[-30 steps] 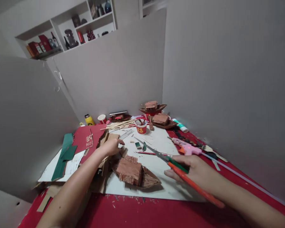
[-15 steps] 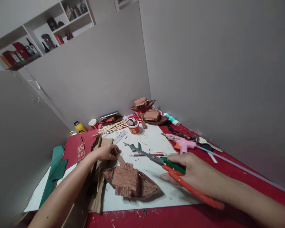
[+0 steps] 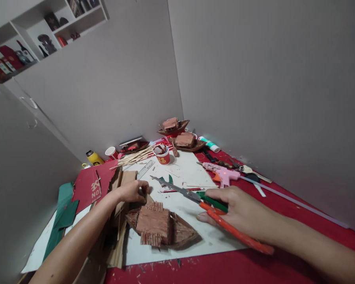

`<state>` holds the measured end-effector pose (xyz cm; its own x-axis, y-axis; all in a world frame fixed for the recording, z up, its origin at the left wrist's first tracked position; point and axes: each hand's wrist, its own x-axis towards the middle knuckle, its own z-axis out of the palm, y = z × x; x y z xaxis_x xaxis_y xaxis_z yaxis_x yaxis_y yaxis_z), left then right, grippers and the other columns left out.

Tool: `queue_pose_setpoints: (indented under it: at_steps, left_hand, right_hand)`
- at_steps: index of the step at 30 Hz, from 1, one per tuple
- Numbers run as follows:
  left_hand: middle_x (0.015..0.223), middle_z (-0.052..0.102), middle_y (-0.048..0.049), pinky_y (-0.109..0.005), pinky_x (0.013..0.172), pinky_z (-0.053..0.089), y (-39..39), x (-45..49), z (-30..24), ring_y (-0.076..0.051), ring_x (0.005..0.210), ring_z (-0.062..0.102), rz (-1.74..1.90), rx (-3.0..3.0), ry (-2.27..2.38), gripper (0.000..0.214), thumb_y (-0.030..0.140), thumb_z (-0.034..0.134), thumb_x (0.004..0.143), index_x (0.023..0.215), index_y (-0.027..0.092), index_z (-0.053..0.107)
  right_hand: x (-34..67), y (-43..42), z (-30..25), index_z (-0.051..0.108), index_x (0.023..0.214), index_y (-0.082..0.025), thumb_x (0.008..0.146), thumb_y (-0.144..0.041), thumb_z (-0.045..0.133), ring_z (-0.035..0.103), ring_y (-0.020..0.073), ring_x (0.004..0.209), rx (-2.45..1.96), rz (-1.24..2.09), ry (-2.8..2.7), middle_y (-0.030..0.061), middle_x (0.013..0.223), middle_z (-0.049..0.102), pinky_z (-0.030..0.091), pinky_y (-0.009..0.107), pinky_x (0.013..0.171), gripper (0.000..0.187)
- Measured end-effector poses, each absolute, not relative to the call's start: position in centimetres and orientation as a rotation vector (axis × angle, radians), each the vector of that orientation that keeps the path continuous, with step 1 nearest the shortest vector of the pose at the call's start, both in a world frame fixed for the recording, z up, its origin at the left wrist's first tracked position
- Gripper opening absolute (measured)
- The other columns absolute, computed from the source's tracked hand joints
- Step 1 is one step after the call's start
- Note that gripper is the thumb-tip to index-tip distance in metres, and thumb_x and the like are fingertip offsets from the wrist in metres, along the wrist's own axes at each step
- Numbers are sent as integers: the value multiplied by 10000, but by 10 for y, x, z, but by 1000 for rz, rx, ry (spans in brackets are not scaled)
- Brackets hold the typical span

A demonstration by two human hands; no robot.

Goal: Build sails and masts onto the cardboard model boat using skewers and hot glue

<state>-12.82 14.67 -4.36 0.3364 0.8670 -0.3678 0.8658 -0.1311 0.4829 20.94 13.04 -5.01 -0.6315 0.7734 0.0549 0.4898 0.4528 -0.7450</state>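
Observation:
My right hand [image 3: 233, 205] grips scissors [image 3: 192, 196] with green and orange handles, their grey blades pointing left over the white board [image 3: 189, 165]. My left hand [image 3: 133, 192] has its fingers curled together at the board's left side. A small brown strip [image 3: 148, 198] shows just below those fingertips; whether they pinch it is hidden. In front of both hands sits a brown model boat [image 3: 162, 225] with a covered cabin and ridged flaps on two sides. Under my left wrist lie cardboard pieces [image 3: 121, 221].
Behind are a red paper cup [image 3: 162, 154], thin wooden sticks [image 3: 136, 157], a ruler [image 3: 145, 169] and two more model boats [image 3: 185, 141] [image 3: 172, 125]. A pink glue gun [image 3: 221, 173] lies right, a red pencil [image 3: 180, 190] mid-board, green sheets [image 3: 60, 221] left.
The view has swung slightly to the right, so most things appear shifted left. Both hands keep nearly the same pose, and the scissors remain in my right hand.

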Motion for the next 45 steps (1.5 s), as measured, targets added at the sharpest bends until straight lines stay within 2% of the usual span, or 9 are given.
queue_pose_setpoints:
  at_steps: [2, 4, 8, 11, 18, 24, 33, 39, 45]
  left_hand:
    - [798, 614, 3, -294, 635, 503, 148, -131, -43, -126, 677, 582, 60, 1912, 1500, 167, 298, 639, 868, 882, 133, 621]
    - [774, 610, 10, -278, 610, 505, 147, -134, -41, -115, 648, 580, 167, 1831, 1489, 188, 314, 611, 892, 849, 131, 615]
    - [626, 583, 40, -246, 563, 484, 140, -136, -29, -97, 553, 567, 538, 1618, 1471, 290, 368, 744, 763, 733, 144, 561]
    - [640, 638, 26, -251, 609, 509, 127, -126, -11, -125, 600, 642, 884, 1451, 1431, 384, 415, 796, 679, 757, 174, 507]
    - [701, 641, 55, -202, 606, 538, 75, -69, 21, -109, 649, 681, 1380, 1215, 1251, 362, 321, 789, 707, 891, 215, 496]
    - [671, 668, 26, -204, 572, 547, 47, -34, 26, -137, 626, 698, 1663, 1025, 1133, 284, 215, 810, 685, 826, 182, 566]
    - [608, 655, 31, -219, 594, 541, 29, -24, 21, -167, 636, 714, 1778, 991, 1273, 268, 274, 821, 676, 766, 169, 591]
    - [606, 685, 6, -189, 577, 516, 17, -11, -2, -135, 605, 683, 1675, 916, 1332, 292, 296, 835, 654, 739, 171, 585]
    - [648, 708, -8, -234, 562, 553, 23, -3, -11, -143, 578, 670, 1574, 850, 1298, 370, 326, 878, 580, 735, 174, 578]
  right_hand:
    - [210, 130, -50, 423, 593, -212, 733, -600, 623, 418, 147, 567, -1063, 990, -2316, -3, 606, 495, 348, 274, 521, 458]
    - [211, 130, -51, 407, 585, -212, 735, -604, 622, 405, 140, 560, -1042, 981, -2309, -10, 596, 485, 347, 269, 516, 471]
    - [212, 130, -51, 441, 608, -209, 752, -573, 628, 447, 148, 583, -1012, 1008, -2274, -9, 611, 505, 385, 266, 544, 434]
    - [212, 131, -51, 448, 615, -215, 764, -553, 609, 487, 165, 592, -1007, 999, -2268, 5, 619, 527, 399, 271, 551, 403]
    - [209, 130, -52, 466, 687, -227, 761, -517, 594, 548, 193, 616, -1105, 747, -2397, 28, 677, 606, 399, 291, 598, 326]
    - [210, 117, -43, 482, 763, -229, 751, -463, 617, 578, 214, 631, -980, 603, -2480, 47, 721, 634, 382, 281, 564, 271]
    - [206, 118, -50, 458, 784, -228, 764, -499, 636, 522, 206, 612, -976, 596, -2530, 25, 705, 593, 328, 278, 551, 325]
    - [203, 113, -43, 412, 715, -223, 710, -530, 686, 482, 186, 623, -969, 698, -2591, 12, 726, 569, 294, 274, 560, 412]
    - [200, 114, -47, 419, 718, -220, 685, -519, 715, 463, 172, 618, -979, 710, -2609, 1, 715, 556, 281, 259, 550, 422]
